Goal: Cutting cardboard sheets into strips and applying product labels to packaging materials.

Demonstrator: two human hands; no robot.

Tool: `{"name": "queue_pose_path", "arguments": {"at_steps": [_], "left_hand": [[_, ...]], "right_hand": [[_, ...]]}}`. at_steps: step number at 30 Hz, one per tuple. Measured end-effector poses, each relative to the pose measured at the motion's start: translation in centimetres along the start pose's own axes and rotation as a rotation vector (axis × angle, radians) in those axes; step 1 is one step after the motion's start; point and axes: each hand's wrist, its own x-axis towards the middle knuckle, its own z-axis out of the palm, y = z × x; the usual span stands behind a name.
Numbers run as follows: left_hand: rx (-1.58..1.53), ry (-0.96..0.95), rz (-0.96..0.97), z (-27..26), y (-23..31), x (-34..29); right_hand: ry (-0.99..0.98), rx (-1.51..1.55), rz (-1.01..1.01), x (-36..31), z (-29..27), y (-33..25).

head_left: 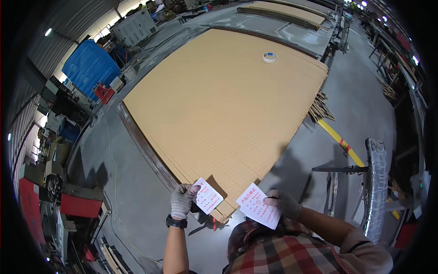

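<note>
In a grey-white work glove, my left hand [181,201] pinches a white paper slip [208,196] with red print by its left edge. My right hand [284,204], gloved too, grips a small stack of similar slips [259,206] between thumb and fingers. Both hands are over the near corner of a large tan cardboard sheet [219,109], which lies flat on a low stack. Toward the sheet's far right rests a roll of tape [270,57], lying on its side. A black watch is on my left wrist.
A wrapped metal-looking post [376,187] stands at the right, near a yellow bar [340,142] and a bundle of thin sticks [322,107]. Red-fronted boxes [81,205] and a blue-covered object [91,67] are at the left. A thin cable [114,182] runs along the floor.
</note>
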Motion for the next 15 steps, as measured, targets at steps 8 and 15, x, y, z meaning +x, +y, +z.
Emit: {"name": "queue_pose_path", "arguments": {"at_steps": [8, 15], "left_hand": [[-0.139, -0.334, -0.034, 1.2, 0.8, 2.8], [-0.150, -0.520, 0.025, 2.2, 1.8, 3.7]], "right_hand": [[0.059, 0.257, 0.018, -0.4, 1.0, -1.0], [-0.118, 0.569, -0.075, 8.8, 5.0, -2.3]]}}
